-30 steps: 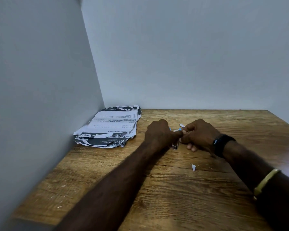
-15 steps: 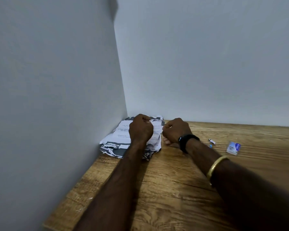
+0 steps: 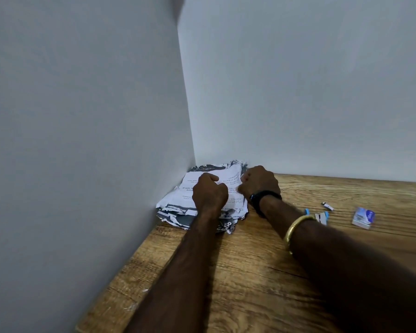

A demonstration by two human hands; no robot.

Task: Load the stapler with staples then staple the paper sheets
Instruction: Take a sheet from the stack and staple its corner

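Observation:
A ragged stack of printed paper sheets (image 3: 190, 186) lies in the corner where the two walls meet. My left hand (image 3: 209, 193) rests on top of it, fingers curled on the top sheet. My right hand (image 3: 258, 182) is curled at the stack's right edge, thumb on the paper. The small blue and white stapler (image 3: 322, 217) lies on the wooden table (image 3: 262, 272) to the right, partly hidden by my right forearm. A small silver piece (image 3: 327, 206) lies just behind it. Further right sits the blue and white staple box (image 3: 363, 217).
Grey walls close the table on the left and at the back. A black watch and a gold bangle are on my right wrist. Tiny paper scraps (image 3: 130, 307) lie near the table's left edge.
Both hands let go of the stapler, which now lies on the table, and moved left onto the paper stack. The view swung left toward the corner.

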